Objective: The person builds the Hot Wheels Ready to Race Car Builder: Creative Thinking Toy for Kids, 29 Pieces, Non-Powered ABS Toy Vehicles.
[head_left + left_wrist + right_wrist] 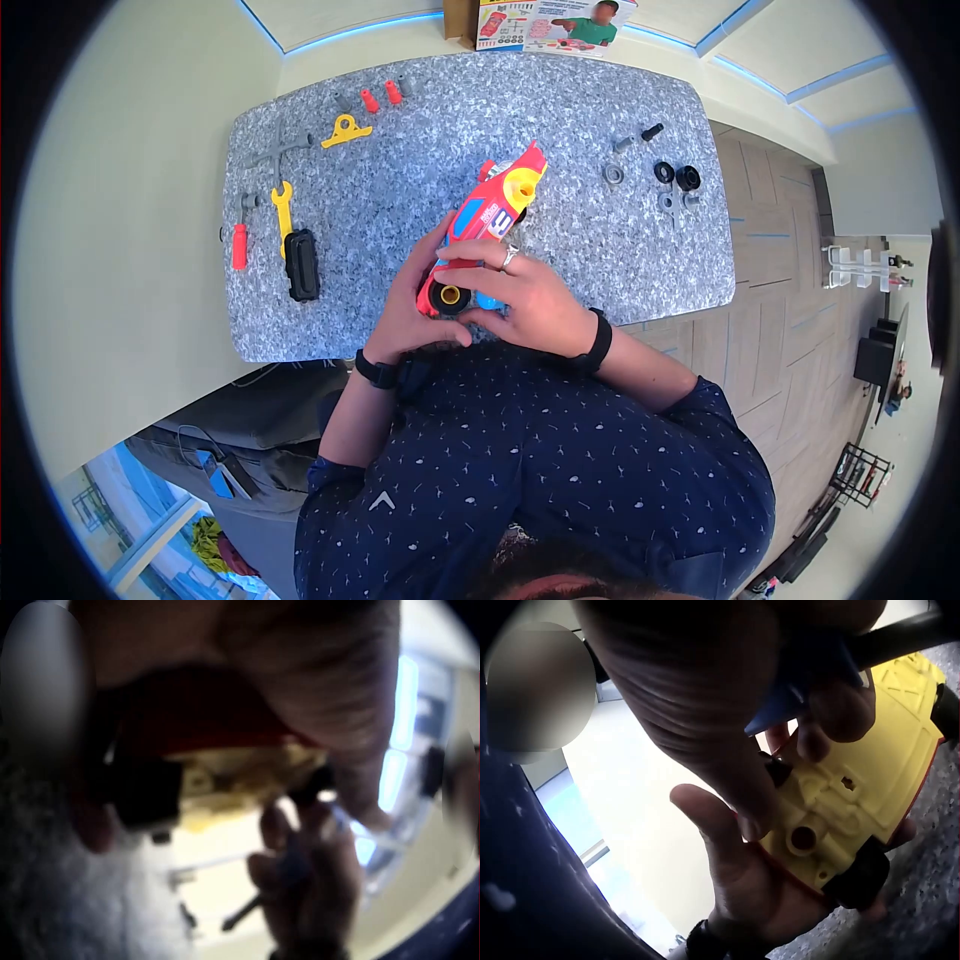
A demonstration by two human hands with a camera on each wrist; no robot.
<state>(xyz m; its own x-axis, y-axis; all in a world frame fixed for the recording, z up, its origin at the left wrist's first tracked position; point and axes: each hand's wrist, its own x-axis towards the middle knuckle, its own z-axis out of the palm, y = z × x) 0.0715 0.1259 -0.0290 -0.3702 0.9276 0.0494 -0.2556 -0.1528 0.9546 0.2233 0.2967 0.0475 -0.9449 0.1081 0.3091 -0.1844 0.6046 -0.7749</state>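
A red toy car (470, 222) with a yellow underside (900, 761) is tilted up off the granite-look table between both hands. My left hand (408, 305) grips its body from the side, thumb near a black wheel (450, 296). My right hand (535, 305) curls its fingers round a blue-handled screwdriver (810, 682) with a dark shaft (904, 637). The right thumb (754, 825) touches the edge of the car's underside, beside a round hole (804, 838). In the head view the right hand covers most of the screwdriver.
On the left lie a yellow wrench (283, 215), a black block-like part (302, 265), a red-handled tool (239, 245) and a grey cross-shaped wrench (280, 150). A yellow bracket (347, 131) and red pieces (370, 101) lie farther back. Black wheels (688, 178) sit at right; a printed box (555, 25) stands behind.
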